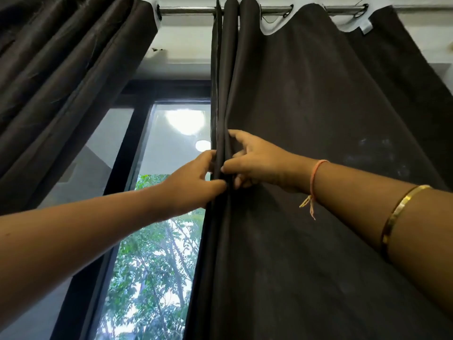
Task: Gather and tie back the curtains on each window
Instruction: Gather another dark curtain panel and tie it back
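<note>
A dark brown curtain (318, 119) hangs from a metal rod (191, 9) and covers the right half of the window. Its left edge is bunched into narrow folds. My left hand (191, 182) pinches those folds from the left side. My right hand (255, 160) grips the same folds from the right, fingers curled into the cloth. The two hands nearly touch at mid height. A second dark curtain (68, 77) hangs gathered at the upper left.
Between the curtains the window glass (171, 148) shows green trees and reflected ceiling lights. A black window frame (122, 155) runs down the left of the pane. My right arm wears a thread band and a gold bangle (402, 212).
</note>
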The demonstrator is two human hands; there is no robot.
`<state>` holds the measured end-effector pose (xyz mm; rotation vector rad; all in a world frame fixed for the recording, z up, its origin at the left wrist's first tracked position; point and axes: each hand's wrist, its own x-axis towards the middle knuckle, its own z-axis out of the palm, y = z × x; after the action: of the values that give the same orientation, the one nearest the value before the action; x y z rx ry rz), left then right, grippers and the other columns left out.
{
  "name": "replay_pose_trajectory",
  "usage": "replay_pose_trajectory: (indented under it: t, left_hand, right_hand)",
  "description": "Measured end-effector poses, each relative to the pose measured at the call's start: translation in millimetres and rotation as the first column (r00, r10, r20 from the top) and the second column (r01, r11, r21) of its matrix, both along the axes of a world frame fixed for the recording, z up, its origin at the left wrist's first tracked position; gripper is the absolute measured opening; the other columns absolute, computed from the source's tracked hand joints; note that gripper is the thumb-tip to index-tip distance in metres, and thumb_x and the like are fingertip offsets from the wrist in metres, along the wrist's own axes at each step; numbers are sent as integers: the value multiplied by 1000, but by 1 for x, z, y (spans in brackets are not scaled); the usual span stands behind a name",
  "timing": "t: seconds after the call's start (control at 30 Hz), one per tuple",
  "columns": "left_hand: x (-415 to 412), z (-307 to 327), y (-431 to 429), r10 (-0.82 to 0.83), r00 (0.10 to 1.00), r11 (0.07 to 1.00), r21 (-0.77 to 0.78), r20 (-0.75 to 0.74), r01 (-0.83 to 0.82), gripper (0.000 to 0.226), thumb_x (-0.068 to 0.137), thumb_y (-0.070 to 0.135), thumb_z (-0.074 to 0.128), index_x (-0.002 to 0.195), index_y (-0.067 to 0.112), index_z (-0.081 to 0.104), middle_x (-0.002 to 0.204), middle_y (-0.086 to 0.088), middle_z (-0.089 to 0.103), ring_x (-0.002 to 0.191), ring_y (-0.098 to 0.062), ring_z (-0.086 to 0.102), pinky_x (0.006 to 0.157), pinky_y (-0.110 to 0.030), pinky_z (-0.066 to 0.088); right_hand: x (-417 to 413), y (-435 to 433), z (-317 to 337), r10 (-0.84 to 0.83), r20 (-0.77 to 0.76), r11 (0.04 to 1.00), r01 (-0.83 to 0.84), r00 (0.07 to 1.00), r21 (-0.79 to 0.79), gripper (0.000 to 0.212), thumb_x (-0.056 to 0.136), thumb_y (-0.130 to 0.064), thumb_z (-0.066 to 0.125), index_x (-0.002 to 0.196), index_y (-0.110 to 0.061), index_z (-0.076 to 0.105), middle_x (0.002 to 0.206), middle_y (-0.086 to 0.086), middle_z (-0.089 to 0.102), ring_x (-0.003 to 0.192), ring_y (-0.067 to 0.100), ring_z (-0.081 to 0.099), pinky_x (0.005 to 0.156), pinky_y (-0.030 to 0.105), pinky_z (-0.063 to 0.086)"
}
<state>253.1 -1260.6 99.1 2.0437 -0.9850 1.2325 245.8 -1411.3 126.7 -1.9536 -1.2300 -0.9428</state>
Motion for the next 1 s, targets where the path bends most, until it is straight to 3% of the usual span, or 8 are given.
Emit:
replay_pose_trajectory:
  t: [0.1,0.23,0.33,0.43,0.6,0.7,0.83,1.0]
  left_hand:
    - [-5,-4,-3,-67,993,997,-31,-98,65,25,90,21,56,105,39,45,102,12,57,76,-1,65,50,-10,47]
    - [-3,-3,-12,164,986,986,-48,39,-162,56,78,19,68,122,34,37,103,9,59,80,-6,61,57,-15,48]
    - [1,-1,-21,254,965,964,-95,61,-247,70,78,14,64,136,26,26,107,3,55,88,-16,60,72,-25,49]
    - [4,3,-26,301,952,945,-152,60,-289,76,81,15,60,142,26,16,111,1,47,94,-22,55,78,-30,46]
    - [3,8,-24,360,928,918,-215,96,-334,69,81,13,58,139,24,23,104,1,49,78,-15,51,58,-21,38]
    - [2,7,-26,368,922,910,-249,116,-332,65,80,14,58,137,23,28,101,1,53,73,-11,52,55,-21,38]
    - [5,10,-33,422,895,883,-291,146,-369,63,79,14,58,135,23,32,97,2,54,68,-8,48,53,-17,33]
    - [7,11,-40,446,885,873,-281,131,-398,62,78,15,59,133,23,32,90,5,53,65,-1,45,50,-15,30]
  right_hand:
    - [0,-1,-4,-5,-48,1000,4,999,-20,55,86,-4,52,136,-14,31,78,11,61,58,17,56,66,38,46]
    - [-3,-10,-3,30,-120,999,-33,992,-21,34,88,-3,44,118,-20,45,80,11,66,67,20,62,64,31,47]
    - [3,-32,10,-158,54,978,149,986,143,37,88,-9,50,125,-12,51,95,9,68,83,17,65,71,25,52]
    - [16,-72,25,-650,220,737,533,727,416,45,85,-27,57,127,-14,51,125,12,56,116,30,53,98,39,43]
    - [32,-139,25,-918,-91,275,786,385,554,94,79,-50,65,148,-16,12,151,28,17,141,42,12,113,60,7]
    - [35,-166,22,-888,-215,218,784,407,582,110,75,-56,67,149,-14,-3,154,28,6,143,42,5,110,65,2]
    - [37,-186,26,-755,-317,306,735,574,605,112,75,-51,70,149,-11,-5,148,22,30,135,42,30,108,64,20]
    - [36,-189,28,-711,-235,416,665,663,620,35,86,-12,57,119,-1,52,120,24,56,111,43,53,92,45,45]
